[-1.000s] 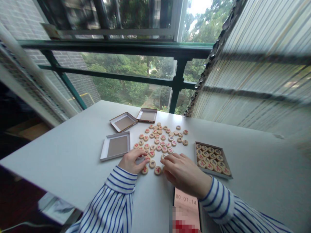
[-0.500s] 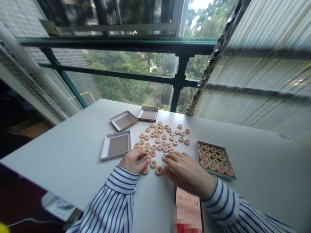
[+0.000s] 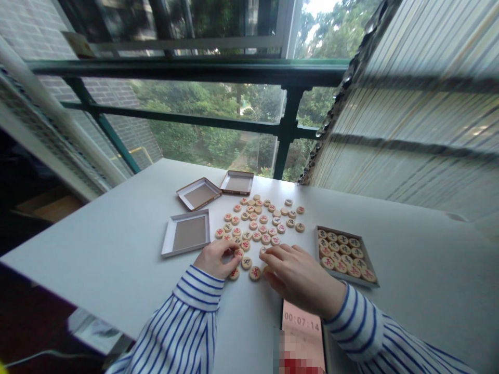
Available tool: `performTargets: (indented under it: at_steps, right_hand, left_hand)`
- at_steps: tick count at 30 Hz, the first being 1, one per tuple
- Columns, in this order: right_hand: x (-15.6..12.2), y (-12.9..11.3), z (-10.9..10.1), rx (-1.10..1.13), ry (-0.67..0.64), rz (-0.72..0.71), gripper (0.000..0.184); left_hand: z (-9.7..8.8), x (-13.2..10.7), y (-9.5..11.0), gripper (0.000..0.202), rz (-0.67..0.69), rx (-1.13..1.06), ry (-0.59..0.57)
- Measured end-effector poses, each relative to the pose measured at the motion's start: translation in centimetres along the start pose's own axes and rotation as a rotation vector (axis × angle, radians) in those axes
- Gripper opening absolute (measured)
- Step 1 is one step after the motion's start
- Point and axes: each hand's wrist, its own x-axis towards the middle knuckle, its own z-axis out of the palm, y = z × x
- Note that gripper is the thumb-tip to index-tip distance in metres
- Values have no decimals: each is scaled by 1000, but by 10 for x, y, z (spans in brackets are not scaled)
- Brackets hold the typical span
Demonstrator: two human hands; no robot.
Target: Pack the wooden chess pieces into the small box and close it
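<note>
Near edge of the desk: a phone (image 3: 302, 332) lies flat, screen up, showing a running time readout. The right forearm, in a striped sleeve, crosses just above it.

Right hand (image 3: 300, 275): palm down, fingers (image 3: 277, 253) close together and slightly curved. The fingertips rest at the near rim of the spread of wooden discs (image 3: 260, 224) and the thumb is tucked low beside a disc. Whether a disc is pinched cannot be told.

Left hand (image 3: 214, 258): palm down, fingers curled narrow, tips against the discs at the near-left rim of the spread. A firm grip on any disc cannot be confirmed. Two discs lie on the desk between the two hands.

Mid desk: the discs lie flat in a loose single layer, red or dark characters facing up. They are grouped at the centre and reach towards the far edge.

Right of the spread, apart from it: a shallow box (image 3: 370, 267) packed with discs in rows.

Left of the spread, just beside the left hand: an empty white tray (image 3: 187, 232).

Towards the far edge: two more empty trays side by side, the left tray (image 3: 198, 194) and the right tray (image 3: 236, 183).

Beyond the far edge: a green window railing (image 3: 187, 70) with trees behind the glass.
</note>
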Motion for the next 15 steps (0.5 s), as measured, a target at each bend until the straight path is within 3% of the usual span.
performTargets:
  at_steps: [15]
  right_hand:
    - [-6,8,-9,6,30,36,26]
  left_hand:
    - [-6,4,16,25,22,-122,132]
